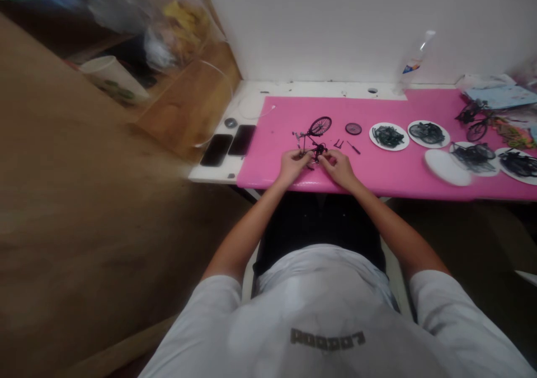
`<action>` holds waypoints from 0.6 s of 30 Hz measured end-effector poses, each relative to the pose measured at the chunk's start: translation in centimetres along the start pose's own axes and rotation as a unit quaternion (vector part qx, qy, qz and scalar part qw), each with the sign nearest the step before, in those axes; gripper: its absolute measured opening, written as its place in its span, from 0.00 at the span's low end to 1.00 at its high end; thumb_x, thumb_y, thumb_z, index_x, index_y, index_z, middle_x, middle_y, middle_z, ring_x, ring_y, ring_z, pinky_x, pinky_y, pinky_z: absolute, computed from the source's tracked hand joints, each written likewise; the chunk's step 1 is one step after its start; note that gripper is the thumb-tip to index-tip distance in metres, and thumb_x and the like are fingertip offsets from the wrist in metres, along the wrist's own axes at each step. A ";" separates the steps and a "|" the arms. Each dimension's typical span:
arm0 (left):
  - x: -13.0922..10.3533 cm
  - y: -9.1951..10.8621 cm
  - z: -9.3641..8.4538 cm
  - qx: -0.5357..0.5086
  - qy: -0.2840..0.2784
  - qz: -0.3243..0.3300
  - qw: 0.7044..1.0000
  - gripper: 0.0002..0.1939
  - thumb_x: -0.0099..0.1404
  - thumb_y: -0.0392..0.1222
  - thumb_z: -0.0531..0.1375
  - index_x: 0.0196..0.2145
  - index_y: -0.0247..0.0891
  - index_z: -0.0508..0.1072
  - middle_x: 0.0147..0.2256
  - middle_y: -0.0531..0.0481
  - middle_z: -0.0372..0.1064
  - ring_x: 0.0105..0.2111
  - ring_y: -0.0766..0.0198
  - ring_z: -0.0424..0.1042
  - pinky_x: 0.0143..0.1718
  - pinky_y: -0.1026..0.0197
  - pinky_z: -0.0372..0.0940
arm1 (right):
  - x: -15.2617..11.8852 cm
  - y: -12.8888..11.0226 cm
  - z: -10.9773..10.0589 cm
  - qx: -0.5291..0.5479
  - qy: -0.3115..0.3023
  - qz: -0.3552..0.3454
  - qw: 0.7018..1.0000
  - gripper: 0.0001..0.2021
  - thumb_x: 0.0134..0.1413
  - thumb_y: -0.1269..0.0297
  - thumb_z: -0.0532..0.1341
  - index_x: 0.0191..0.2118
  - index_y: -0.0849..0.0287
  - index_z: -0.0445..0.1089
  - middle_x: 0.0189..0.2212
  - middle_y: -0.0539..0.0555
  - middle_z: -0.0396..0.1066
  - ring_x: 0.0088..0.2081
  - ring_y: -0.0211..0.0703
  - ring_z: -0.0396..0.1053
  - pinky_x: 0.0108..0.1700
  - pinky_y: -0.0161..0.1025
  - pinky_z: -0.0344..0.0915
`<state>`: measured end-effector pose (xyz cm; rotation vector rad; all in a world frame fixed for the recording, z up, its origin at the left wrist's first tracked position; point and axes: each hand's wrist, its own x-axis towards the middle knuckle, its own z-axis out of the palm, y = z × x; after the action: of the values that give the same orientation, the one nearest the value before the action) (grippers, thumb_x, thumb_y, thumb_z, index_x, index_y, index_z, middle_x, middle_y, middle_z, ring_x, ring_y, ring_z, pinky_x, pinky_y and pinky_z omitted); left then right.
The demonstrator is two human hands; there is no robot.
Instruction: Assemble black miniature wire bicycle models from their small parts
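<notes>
A small black model bicycle [308,138] lies on the pink table cover [285,121], one spoked wheel [320,126] at its far end. My left hand [295,164] grips the near end of the model from the left, fingers pinched. From the right, my right hand [337,167] pinches the dark parts at the same end; the fingertips of both hands nearly meet. A loose wheel [353,128] lies beyond my right hand, with small black pieces [338,143] and a thin dark rod [353,147] nearer to it.
White plates [389,136] of black parts stand on the right, beside an overturned or bare white plate [447,168]. Another dark model bicycle [477,121] is at the far right. Two phones [216,150] lie on the left. A clear bottle [417,59] stands at the back.
</notes>
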<state>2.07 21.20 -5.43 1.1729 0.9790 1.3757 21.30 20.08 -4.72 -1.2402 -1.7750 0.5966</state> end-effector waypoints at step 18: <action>0.2 -0.6 -0.1 -0.014 0.004 -0.005 1.000 0.27 0.57 0.61 0.78 0.38 0.32 0.84 0.26 0.47 0.81 0.23 0.60 0.80 0.27 0.57 0.80 | -0.1 -0.1 0.1 0.010 -0.001 0.009 1.000 0.21 0.65 0.39 0.62 0.36 0.53 0.75 0.38 0.57 0.79 0.39 0.50 0.71 0.49 0.49 0.71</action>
<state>2.06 21.52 -5.99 1.1422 0.9674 1.3835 21.19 19.95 -4.67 -1.2420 -1.7579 0.6255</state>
